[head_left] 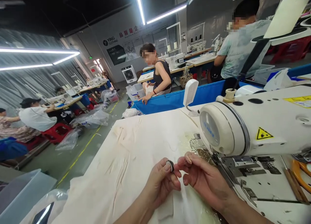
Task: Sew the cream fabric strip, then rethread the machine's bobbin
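My left hand [165, 175] is closed, thumb and forefinger pinching a small dark disc [171, 166] about the size of a bobbin; the thumb covers part of it. Close beside it, fingertips almost touching the left ones, my right hand [201, 175] is curled with thumb and forefinger pressed together. Whatever lies in that pinch is too small to make out. Both hands hover over cream fabric [136, 152] spread in layers across the table. Just to the right stands a white sewing machine [262, 123], its rounded head end close to my right hand.
Orange-handled scissors [301, 173] lie by the machine bed at right. A small white lamp [190, 92] rises behind the fabric. Beyond runs a blue cloth trough [157, 104], with co-workers at machines. A clear plastic bin [26, 194] and a phone [43, 214] are at lower left.
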`<state>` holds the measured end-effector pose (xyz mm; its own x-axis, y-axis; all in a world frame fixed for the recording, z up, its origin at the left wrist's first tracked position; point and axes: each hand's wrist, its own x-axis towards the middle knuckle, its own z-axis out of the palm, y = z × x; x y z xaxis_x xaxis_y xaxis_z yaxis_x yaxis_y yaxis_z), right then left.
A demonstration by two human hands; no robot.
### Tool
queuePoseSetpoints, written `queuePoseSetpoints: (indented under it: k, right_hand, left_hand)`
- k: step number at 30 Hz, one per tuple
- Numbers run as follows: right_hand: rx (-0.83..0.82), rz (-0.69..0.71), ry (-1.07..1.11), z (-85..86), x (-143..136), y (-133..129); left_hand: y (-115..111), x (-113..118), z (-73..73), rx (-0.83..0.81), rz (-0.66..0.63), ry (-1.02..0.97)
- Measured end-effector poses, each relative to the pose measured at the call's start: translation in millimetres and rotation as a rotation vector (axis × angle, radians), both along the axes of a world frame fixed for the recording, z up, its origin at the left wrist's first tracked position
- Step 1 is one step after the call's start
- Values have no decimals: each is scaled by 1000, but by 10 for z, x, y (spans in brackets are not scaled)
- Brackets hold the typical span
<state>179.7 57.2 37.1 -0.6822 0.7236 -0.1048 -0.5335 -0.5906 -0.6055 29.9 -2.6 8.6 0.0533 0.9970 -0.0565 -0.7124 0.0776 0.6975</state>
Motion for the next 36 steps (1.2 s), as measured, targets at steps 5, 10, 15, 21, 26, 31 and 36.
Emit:
queuePoseSetpoints:
  k: [5,10,15,21,26,31,36]
  right_hand:
    - [140,76,5,-26,-38,-38]
    - [670,48,-371,-41,-5,-55]
    - [1327,-207,-663,-2,36,-156]
    - [1661,-416,-688,-23,19,-241]
    - [1601,-436,-538,128,37,-286]
    - [1461,-419,-388,231,53,-320]
    - [1679,-557,-399,238,74,-359]
  left_hand:
    - [-16,50,25,51,-64,-3]
    - [-24,25,-4,46,-86,164]
    - [6,-34,-103,125,-104,293]
    - [-18,-80,-7,177,-128,414]
    - [-32,-129,105,209,-104,394]
    - [-32,-165,159,246,-100,338]
    - [-53,-174,262,253,-74,287]
